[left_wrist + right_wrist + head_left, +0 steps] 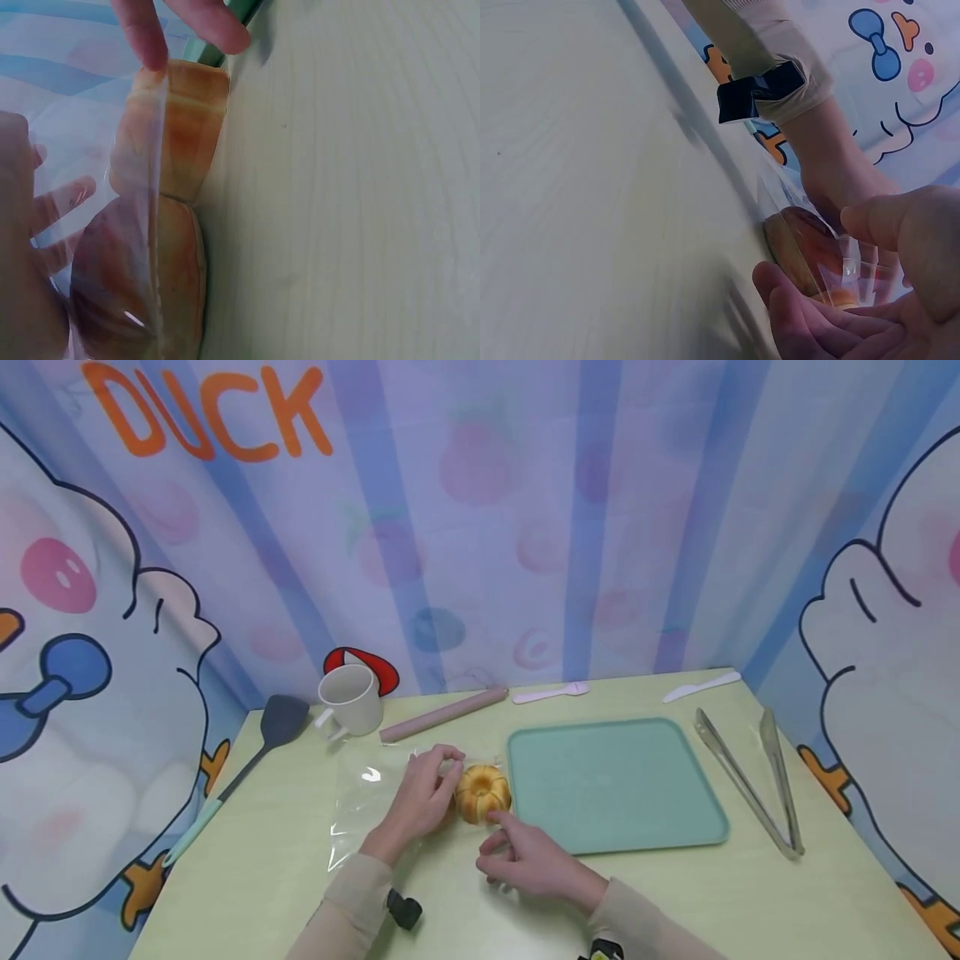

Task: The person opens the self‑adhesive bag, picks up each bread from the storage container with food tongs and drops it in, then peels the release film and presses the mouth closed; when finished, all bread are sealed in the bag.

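Note:
A ring-shaped golden bread lies left of the green tray, beside a clear plastic bag. My left hand is over the bag at the bread's left, fingers bent and spread. In the left wrist view, clear film crosses an upper bread piece and a browner one below it; my left hand is partly behind the film. From the lower right, my right hand has a fingertip at the bread. The right wrist view has my right hand with thumb and fingers apart near the browner piece.
The green tray is at the right, with metal tongs beyond it. Along the back are a white mug, a rolling pin, a pink fork and a pink knife. A dark spatula lies at the left.

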`<state>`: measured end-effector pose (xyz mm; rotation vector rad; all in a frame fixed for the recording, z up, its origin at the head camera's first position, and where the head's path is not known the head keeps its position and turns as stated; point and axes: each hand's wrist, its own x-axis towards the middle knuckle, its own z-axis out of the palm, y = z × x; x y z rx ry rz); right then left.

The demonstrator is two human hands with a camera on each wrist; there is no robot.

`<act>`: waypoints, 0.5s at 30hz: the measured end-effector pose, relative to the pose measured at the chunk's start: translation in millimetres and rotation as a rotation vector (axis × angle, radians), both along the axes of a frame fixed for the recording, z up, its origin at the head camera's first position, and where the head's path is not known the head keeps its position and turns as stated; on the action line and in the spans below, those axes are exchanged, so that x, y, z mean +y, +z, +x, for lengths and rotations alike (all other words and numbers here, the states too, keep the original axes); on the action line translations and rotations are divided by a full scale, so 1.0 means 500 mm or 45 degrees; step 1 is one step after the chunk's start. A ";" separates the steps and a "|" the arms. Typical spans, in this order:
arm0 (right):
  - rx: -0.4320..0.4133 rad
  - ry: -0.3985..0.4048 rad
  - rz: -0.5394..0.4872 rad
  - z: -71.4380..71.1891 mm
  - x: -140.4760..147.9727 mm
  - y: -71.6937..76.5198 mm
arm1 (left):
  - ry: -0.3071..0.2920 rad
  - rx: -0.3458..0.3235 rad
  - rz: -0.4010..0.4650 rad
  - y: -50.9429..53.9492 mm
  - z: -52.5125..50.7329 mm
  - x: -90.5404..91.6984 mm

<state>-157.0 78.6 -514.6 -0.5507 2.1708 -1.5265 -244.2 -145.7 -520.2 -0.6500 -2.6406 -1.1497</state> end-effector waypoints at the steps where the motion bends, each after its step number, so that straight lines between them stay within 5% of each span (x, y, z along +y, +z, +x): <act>1: 0.001 -0.004 0.005 0.000 -0.002 -0.003 | -0.001 0.007 -0.010 0.001 0.001 0.000; 15: -0.034 -0.147 0.018 0.000 -0.016 -0.008 | -0.002 0.045 -0.088 0.005 0.000 -0.002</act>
